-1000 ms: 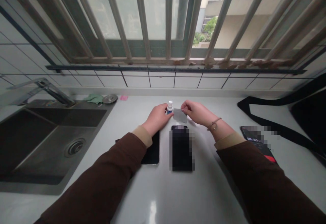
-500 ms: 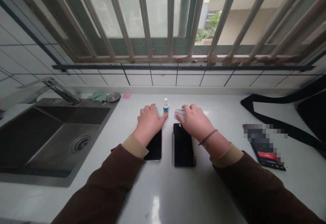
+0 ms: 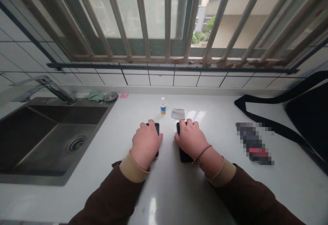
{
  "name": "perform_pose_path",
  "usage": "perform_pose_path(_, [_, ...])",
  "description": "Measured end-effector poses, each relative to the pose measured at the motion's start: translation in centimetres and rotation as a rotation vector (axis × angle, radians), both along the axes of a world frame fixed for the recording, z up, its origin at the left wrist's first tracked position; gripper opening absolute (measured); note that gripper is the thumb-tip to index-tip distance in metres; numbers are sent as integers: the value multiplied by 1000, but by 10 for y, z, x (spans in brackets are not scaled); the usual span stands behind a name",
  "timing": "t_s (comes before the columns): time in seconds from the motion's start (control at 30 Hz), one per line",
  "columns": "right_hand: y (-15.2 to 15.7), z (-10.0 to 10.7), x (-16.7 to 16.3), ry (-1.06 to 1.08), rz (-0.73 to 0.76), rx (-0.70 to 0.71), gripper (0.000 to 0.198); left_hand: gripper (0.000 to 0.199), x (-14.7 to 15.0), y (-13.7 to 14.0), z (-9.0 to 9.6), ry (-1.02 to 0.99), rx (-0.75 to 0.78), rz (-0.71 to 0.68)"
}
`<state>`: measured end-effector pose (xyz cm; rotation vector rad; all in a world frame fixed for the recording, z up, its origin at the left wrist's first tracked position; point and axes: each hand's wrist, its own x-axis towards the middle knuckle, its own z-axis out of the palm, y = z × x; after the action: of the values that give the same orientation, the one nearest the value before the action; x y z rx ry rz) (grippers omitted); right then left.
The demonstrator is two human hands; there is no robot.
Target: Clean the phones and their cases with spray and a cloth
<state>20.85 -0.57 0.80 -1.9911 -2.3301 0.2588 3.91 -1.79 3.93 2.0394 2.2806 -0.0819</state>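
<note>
Two black smartphones lie flat, side by side, on the white counter. Over the left smartphone [image 3: 157, 128] rests my left hand [image 3: 146, 139], its fingers curled across the screen and the thumb by the right edge; most of that phone is hidden. My right hand [image 3: 191, 138] covers the right smartphone [image 3: 185, 156] in the same way, thumb at its left edge and fingertips near its top. Beyond them stands a small white bottle [image 3: 163, 107] with a blue and yellow label. A grey folded cloth or wipe [image 3: 178, 113] lies right of the bottle.
On the left is a dark sink [image 3: 84, 115] with a chrome faucet [image 3: 56, 90]. A green cloth [image 3: 94, 96], a metal drain cover [image 3: 110, 97] and a pink slip [image 3: 124, 96] sit behind it. At right lie a blurred dark item [image 3: 253, 143] and a black strap [image 3: 263, 98].
Both hands have drawn back toward me, from beside the bottle and the grey piece onto the two smartphones. My right hand no longer touches the grey piece. The view has shifted slightly.
</note>
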Motion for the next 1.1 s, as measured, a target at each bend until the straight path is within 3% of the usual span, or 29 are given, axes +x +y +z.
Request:
perform_pose_path(0.1, [-7, 2, 3, 45, -83, 127, 48, 50, -6, 5, -3, -68, 43, -23])
perform_pose_path(0.2, [-14, 7, 3, 320, -39, 255, 51, 45, -9, 8, -5, -252, 80, -77])
perform_pose_path(0.27, [-17, 9, 2, 600, -46, 171, 45, 43, -8, 7, -5, -408, 93, -126])
perform_pose_path(0.4, [-19, 4, 1, 1042, -110, -176, 48, 43, -2, 1, -3, -595, 143, -217])
perform_pose_path(0.53, [-20, -3, 3, 1193, -179, -134, 49, 56, -6, -2, -5, -771, 214, -276])
perform_pose_path(0.6, [-21, -5, 3, 1271, -188, -115, 50, 46, -10, -2, -9, -957, 104, -245])
perform_pose_path(0.7, [-22, -10, -2, 1433, -185, -127, 50, 57, -13, -3, -14, -1216, 16, -184])
perform_pose_path(0.8, [-25, -18, -9, 1599, -176, -150, 52, 53, -11, -10, -17, -1174, 183, -208])
perform_pose_path(0.93, [-30, -17, -16, 1776, -209, -229, 59, 46, -5, -24, -17, -937, 388, -395])
perform_pose_path(1.1, [-39, -9, -21, 1847, -106, -164, 53, 27, 1, -36, -22, -890, 690, -435])
